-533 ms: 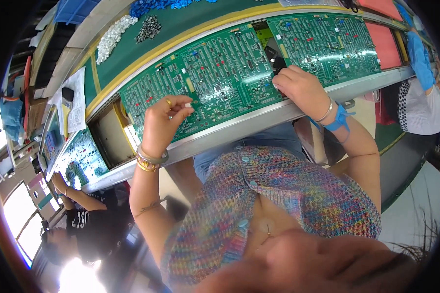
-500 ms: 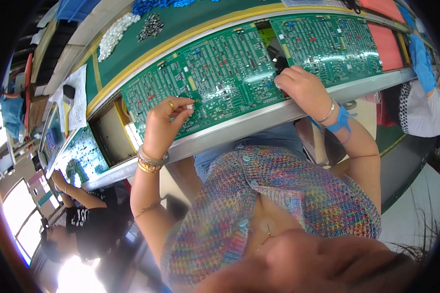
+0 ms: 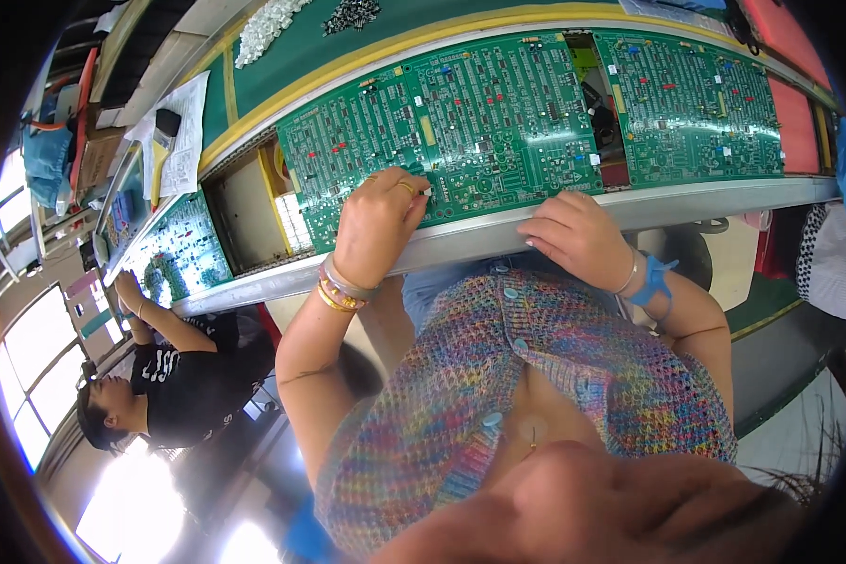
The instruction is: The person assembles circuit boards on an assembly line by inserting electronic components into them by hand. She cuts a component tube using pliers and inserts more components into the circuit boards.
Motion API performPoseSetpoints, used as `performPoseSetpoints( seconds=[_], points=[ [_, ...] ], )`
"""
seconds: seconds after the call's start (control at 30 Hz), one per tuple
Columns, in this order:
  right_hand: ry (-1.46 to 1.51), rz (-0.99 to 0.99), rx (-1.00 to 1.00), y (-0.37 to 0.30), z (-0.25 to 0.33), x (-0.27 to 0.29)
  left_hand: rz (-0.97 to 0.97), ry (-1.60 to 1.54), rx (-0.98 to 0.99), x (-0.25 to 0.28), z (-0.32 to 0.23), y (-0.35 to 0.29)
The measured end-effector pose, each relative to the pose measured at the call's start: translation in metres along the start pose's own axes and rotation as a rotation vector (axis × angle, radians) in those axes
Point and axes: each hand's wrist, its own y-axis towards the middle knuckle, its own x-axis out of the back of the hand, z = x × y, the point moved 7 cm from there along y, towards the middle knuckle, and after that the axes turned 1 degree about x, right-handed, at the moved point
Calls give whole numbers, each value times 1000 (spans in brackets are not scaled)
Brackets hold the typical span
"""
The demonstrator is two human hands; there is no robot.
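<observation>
The left hand (image 3: pixel 378 221) pinches a small white part (image 3: pixel 427 191) against the green board (image 3: pixel 479 122). The right hand (image 3: pixel 578 240) rests loosely curled and empty on the rail (image 3: pixel 724 197) at the board's near edge.

Circuit board (image 3: pixel 461 122) on rail (image 3: pixel 498 230) (papers (image 3: pixel 183 132) left)

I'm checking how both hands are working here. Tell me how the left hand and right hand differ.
The left hand is on the green circuit board, fingertips pinched at a small part; the right hand rests at the metal rail, off the board. The left wrist wears bangles, the right a blue strap. Both are bare.
</observation>
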Motion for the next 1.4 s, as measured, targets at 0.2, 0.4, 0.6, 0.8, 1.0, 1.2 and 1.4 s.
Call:
performPoseSetpoints(
  seconds=[0.2, 0.4, 0.6, 0.8, 1.0, 1.2, 1.4],
  points=[
    [17, -34, 3, 1, -1, -2, 0, 164, -84, -3, -10, 2],
    [16, -33, -13, 1, -1, 0, 51, 305, -128, -8, -19, 2],
    [24, -26, -36, 6, -1, 0, 66, 275, -193, -7, -21, 2],
    [20, 10, -40, 12, -2, -3, 46, 154, -125, -7, -10, 1],
    [19, -4, -36, 12, -2, -5, -13, 110, -102, -5, -5, -1],
    [22, -15, -36, 12, -3, -7, 84, 173, -106, -8, -12, 5],
    [56, -2, -32, 16, 1, -5, 52, 185, -160, 11, -17, 2]
  ],
)
